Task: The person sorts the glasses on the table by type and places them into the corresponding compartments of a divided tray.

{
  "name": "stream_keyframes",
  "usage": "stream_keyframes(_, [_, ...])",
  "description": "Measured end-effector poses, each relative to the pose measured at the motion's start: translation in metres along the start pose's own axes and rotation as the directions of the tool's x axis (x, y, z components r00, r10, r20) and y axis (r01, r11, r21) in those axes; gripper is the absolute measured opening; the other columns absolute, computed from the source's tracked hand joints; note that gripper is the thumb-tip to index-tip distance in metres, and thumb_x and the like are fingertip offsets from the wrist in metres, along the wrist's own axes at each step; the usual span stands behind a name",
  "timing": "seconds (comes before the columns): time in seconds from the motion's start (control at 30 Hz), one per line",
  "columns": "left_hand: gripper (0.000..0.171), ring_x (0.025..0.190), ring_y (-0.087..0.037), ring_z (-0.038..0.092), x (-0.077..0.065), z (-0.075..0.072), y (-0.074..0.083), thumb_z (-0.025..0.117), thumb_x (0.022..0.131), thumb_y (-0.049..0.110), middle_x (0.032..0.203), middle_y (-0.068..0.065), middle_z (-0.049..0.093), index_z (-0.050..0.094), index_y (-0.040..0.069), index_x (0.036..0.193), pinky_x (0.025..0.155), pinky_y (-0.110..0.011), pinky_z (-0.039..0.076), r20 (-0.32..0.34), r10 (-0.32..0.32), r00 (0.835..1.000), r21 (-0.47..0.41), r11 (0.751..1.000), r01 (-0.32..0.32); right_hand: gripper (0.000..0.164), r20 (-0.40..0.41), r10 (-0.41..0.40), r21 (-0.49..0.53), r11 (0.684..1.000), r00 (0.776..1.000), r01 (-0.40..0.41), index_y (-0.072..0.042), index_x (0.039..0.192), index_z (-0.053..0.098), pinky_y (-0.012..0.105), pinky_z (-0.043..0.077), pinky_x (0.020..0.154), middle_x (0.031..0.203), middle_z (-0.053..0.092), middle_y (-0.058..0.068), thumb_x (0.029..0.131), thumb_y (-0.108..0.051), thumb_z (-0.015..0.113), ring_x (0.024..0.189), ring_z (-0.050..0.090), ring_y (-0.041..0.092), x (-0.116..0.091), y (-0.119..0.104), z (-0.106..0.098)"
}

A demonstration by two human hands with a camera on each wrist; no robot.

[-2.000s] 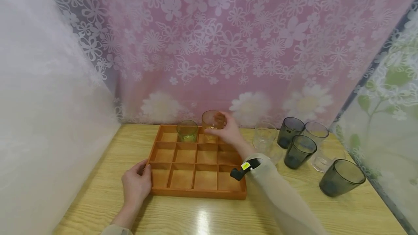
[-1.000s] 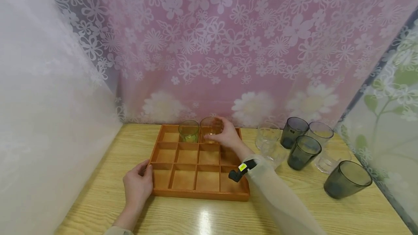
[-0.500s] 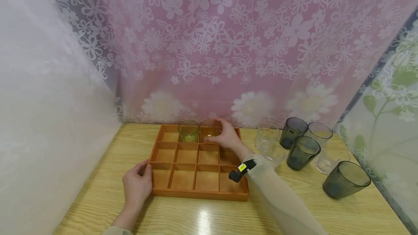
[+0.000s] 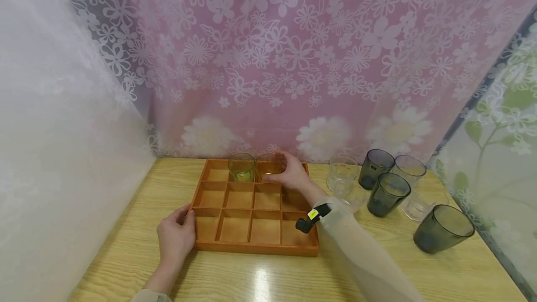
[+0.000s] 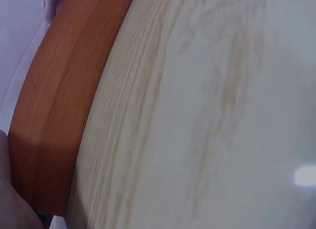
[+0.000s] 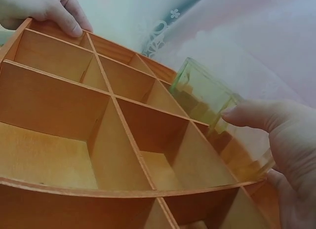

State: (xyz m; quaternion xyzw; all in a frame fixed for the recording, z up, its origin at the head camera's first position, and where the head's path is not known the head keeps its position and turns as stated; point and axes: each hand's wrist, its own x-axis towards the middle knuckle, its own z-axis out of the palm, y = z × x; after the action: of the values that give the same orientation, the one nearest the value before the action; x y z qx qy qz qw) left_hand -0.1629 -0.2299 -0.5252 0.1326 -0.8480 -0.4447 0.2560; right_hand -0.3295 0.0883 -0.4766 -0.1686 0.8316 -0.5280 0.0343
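Observation:
A wooden divided tray lies on the table. My left hand grips its left wall near the front corner, the thumb over the rim in the right wrist view. At the tray's back row, my right hand holds an amber glass between thumb and fingers. This glass sits upright, down in the third compartment from the left. Beside it, in the second compartment, stands a green glass. In the right wrist view the right thumb lies along the amber glass near its rim.
To the right on the table stand several glasses: dark grey ones, clear ones and a pale purple-tinted one. One dark glass is nearest the front. A floral curtain hangs right behind the tray.
The right hand has lowered the amber glass from above the back row into its compartment. The left hand stays on the tray's edge. The view shifts slightly.

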Motion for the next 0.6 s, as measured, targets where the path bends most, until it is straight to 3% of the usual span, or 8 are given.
stream_keyframes(0.4, [0.023, 0.091, -0.029, 0.074, -0.001, 0.001, 0.000, 0.070, 0.100, 0.007, 0.106, -0.018, 0.078, 0.079, -0.001, 0.119, 0.067, -0.006, 0.042, 0.002, -0.008, 1.000, -0.016, 1.000, 0.008, 0.092, -0.002, -0.026, 0.051, 0.998, 1.000, 0.027, 0.001, 0.158, 0.039, 0.051, 0.033, 0.120, 0.159, 0.045, 0.022, 0.085, -0.015, 0.092, 0.146, 0.043, 0.039, -0.024, -0.020, -0.026])
stream_keyframes(0.6, [0.023, 0.088, -0.027, 0.074, 0.000, 0.002, -0.001, 0.070, 0.100, 0.008, 0.103, -0.016, 0.079, 0.079, 0.000, 0.119, 0.066, -0.009, 0.044, -0.007, -0.006, 1.000, -0.009, 1.000, 0.006, 0.091, -0.006, -0.090, 0.089, 0.992, 0.996, 0.091, 0.000, 0.158, 0.040, 0.053, 0.031, 0.121, 0.156, 0.049, 0.020, 0.085, -0.015, 0.092, 0.146, 0.043, 0.040, -0.042, -0.028, -0.043])
